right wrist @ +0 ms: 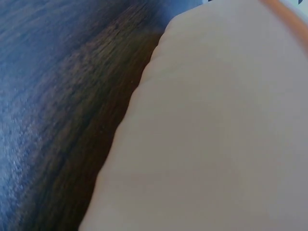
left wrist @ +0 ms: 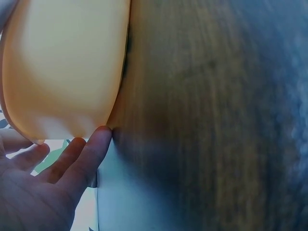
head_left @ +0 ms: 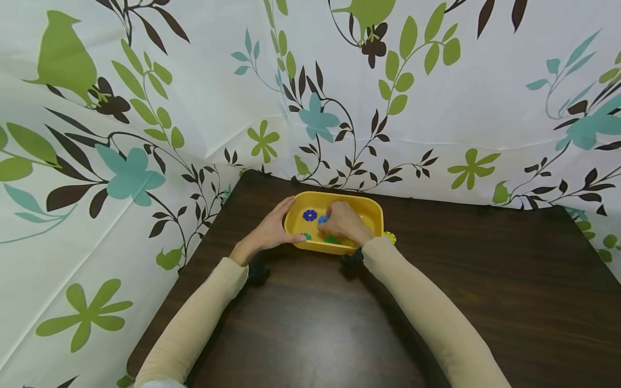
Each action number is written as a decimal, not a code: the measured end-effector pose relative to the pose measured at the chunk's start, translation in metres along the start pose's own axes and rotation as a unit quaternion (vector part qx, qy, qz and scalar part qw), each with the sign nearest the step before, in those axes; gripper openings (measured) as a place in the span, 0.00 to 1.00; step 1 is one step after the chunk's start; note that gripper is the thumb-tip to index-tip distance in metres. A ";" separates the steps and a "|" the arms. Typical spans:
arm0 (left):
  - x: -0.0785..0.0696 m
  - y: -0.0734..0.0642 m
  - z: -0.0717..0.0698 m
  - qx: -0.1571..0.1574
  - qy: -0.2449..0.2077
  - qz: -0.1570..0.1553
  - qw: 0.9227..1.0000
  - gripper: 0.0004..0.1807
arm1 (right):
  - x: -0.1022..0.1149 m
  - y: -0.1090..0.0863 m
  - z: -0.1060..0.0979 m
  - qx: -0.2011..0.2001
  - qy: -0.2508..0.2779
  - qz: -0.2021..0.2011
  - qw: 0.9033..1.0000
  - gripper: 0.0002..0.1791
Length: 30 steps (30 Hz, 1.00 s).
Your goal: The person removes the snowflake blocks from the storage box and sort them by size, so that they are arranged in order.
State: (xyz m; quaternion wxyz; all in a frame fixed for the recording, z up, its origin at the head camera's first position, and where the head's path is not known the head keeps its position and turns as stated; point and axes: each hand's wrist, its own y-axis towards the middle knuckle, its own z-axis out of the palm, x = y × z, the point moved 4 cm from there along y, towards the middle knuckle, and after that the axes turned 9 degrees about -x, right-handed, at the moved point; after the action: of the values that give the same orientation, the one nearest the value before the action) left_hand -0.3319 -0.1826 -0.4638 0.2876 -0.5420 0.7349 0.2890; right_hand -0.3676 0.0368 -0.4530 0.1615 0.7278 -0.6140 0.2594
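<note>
Ideally, the left hand (head_left: pixel 269 230), its thumb and fingers gripping the left end of the one yellow tray (head_left: pixel 322 248) on the tabletop (head_left: pixel 310 318), should brace it level while the right hand, curled inside, seems to pinch a light blue disc (head_left: pixel 322 220), best held by its edge. Counting rightward, the tray shows one teal disc (head_left: pixel 306 236), one dark blue, one light blue and one part-hidden green disc (head_left: pixel 331 240); one yellow disc (head_left: pixel 390 237) sits outside, just beside its right end.
</note>
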 end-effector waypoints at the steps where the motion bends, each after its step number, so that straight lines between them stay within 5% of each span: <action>1: 0.000 0.000 0.000 -0.001 0.000 0.002 1.000 0.67 | 0.000 -0.001 -0.001 -0.006 0.003 -0.003 1.000 0.15; 14: 0.001 0.001 -0.001 -0.008 0.017 0.011 1.000 0.68 | 0.000 -0.029 -0.024 -0.057 0.051 -0.066 0.995 0.21; 22: 0.001 0.000 0.002 -0.008 0.015 0.001 1.000 0.67 | -0.010 -0.047 -0.043 -0.134 0.007 -0.117 0.984 0.29; 30: 0.002 0.001 0.002 -0.011 0.012 0.004 1.000 0.68 | -0.019 -0.065 -0.065 -0.166 0.009 -0.114 0.979 0.28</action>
State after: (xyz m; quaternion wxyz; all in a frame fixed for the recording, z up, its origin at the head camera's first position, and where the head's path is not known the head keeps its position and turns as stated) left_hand -0.3334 -0.1824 -0.4667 0.2716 -0.5452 0.7374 0.2919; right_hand -0.3179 0.1007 -0.4058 0.3142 0.7537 -0.5601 0.1400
